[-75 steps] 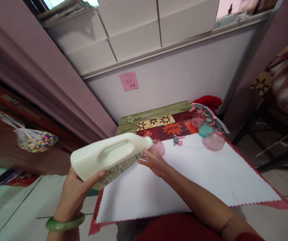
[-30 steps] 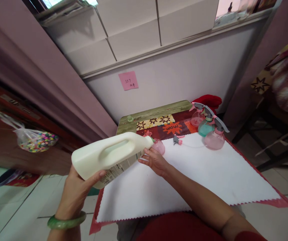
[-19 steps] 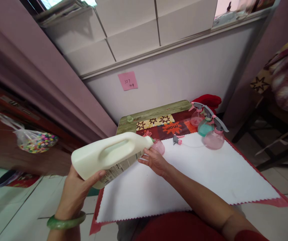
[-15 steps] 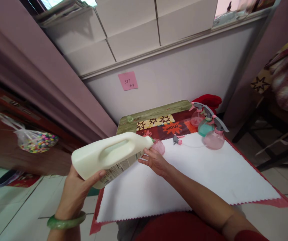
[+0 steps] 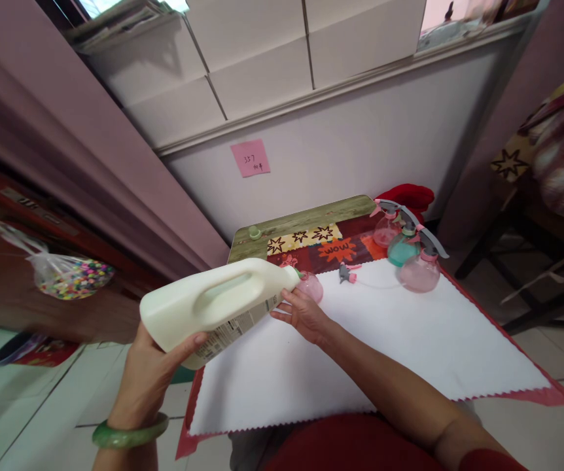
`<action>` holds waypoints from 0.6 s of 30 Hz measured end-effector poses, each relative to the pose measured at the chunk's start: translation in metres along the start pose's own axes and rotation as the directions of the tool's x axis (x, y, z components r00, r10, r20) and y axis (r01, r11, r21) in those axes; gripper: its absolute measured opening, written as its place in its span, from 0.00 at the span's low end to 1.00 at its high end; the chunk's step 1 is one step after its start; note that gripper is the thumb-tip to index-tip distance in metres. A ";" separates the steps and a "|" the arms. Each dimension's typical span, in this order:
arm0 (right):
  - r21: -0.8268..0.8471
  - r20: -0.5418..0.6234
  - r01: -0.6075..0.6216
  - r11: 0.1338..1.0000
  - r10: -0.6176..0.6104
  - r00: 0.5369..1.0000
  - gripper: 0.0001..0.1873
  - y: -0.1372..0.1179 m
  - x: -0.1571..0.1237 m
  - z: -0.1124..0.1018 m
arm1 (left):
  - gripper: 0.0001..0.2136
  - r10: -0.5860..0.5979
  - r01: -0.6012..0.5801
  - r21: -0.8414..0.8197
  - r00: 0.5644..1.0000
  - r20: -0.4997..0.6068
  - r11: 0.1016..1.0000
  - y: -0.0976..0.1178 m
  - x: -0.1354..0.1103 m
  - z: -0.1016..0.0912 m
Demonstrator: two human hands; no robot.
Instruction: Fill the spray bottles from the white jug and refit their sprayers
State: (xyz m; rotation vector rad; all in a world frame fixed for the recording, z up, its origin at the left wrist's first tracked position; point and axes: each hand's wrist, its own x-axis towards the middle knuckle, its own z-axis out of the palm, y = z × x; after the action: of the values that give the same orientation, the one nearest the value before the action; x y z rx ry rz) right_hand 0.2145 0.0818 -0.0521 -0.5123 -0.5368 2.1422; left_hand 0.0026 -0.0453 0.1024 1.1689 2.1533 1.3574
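My left hand (image 5: 152,366) grips the base of a large white jug (image 5: 213,304) with a moulded handle, tipped nearly flat so its mouth meets the top of a small round pink bottle (image 5: 310,286). That bottle stands at the far left corner of a white cloth (image 5: 409,340). Around its near side my right hand (image 5: 303,315) is curled, fingers closed on it. A loose pink spray head (image 5: 345,273) with a thin tube lies on the cloth just right of it.
Three spray bottles (image 5: 412,252), two pink and one teal, stand at the table's far right. A green cap (image 5: 254,231) lies on the wooden table (image 5: 306,217) edge. A bag of coloured beads (image 5: 69,275) hangs at left. A pink note (image 5: 251,157) is on the wall.
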 end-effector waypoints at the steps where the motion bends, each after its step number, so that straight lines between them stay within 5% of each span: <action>1: 0.000 0.000 -0.001 1.000 0.001 1.000 0.29 0.000 0.000 0.000 | 0.48 -0.002 0.002 0.002 1.000 -0.003 1.000 0.000 0.000 0.000; 18: -0.011 0.000 0.000 1.000 0.000 1.000 0.29 0.001 0.002 0.002 | 0.46 0.033 -0.033 -0.004 0.999 -0.012 0.999 -0.004 0.001 -0.002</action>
State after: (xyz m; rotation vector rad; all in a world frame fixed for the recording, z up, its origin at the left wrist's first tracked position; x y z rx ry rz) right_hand 0.2122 0.0823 -0.0515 -0.5176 -0.5488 2.1402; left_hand -0.0011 -0.0462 0.1000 1.2025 2.1480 1.3850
